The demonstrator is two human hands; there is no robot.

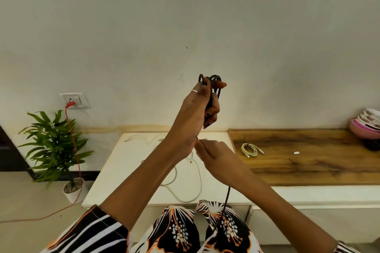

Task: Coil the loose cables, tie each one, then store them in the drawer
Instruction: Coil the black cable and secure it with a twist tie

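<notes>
Above the white table (115, 172), left hand (195, 113) is gripping black cable (211, 82) loops; right hand (213, 156), at five o'clock, is pinching its tail.

matt black cable (211, 88), glossy grained wooden top (308, 156), smooth white surface (131, 170), printed cloth sleeve (98, 232)

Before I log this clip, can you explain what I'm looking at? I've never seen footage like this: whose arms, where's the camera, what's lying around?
This is one picture from a camera worn on a person's head, looking forward and down. The left hand holds up a half-coiled black cable; the right hand pinches its loose tail below. On the white cabinet top lies a loose white cable. A coiled pale cable rests on the wooden top.
</notes>
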